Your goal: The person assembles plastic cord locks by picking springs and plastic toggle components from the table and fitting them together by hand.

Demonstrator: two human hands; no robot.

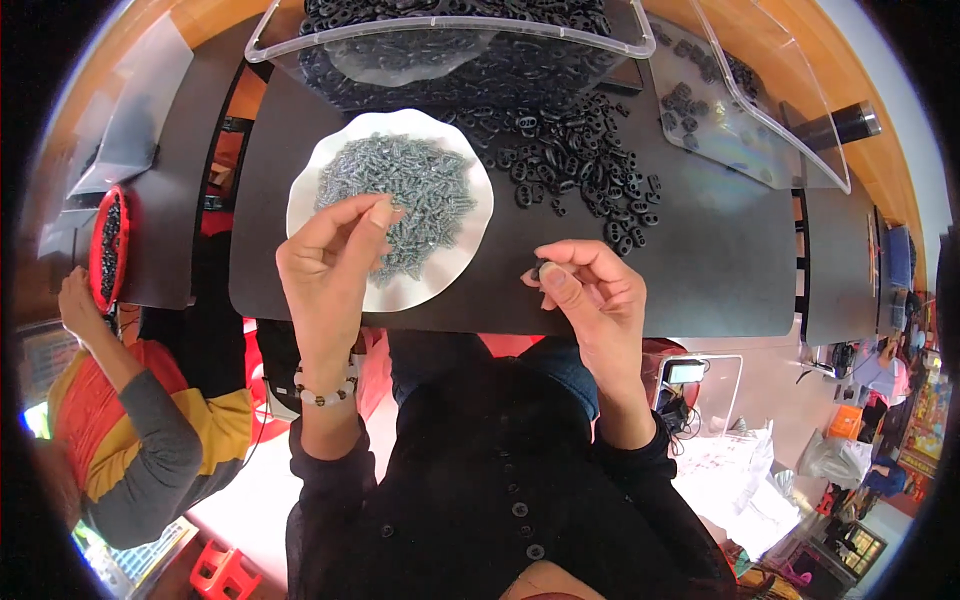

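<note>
My left hand (335, 262) is raised over the near left part of a white, wavy-rimmed plate (452, 268), thumb and forefinger pinched together. Whatever is between those fingertips is too small to make out. Small silver metal springs (425, 175) are heaped on the plate. To the right of it, my right hand (603, 305) is above the table's front edge, its fingers closed on a small black plastic part (541, 268), mostly covered by the thumb and fingers. Beyond that hand, similar small black plastic parts (585, 165), many with holes, lie loose on the dark table.
A clear bin (450, 45) full of black parts stands at the table's far side. Another clear bin (735, 125) lies at the far right, beside a black cylinder (850, 123). On the left, another person (165, 450) reaches toward a red tray (108, 245) of dark pieces.
</note>
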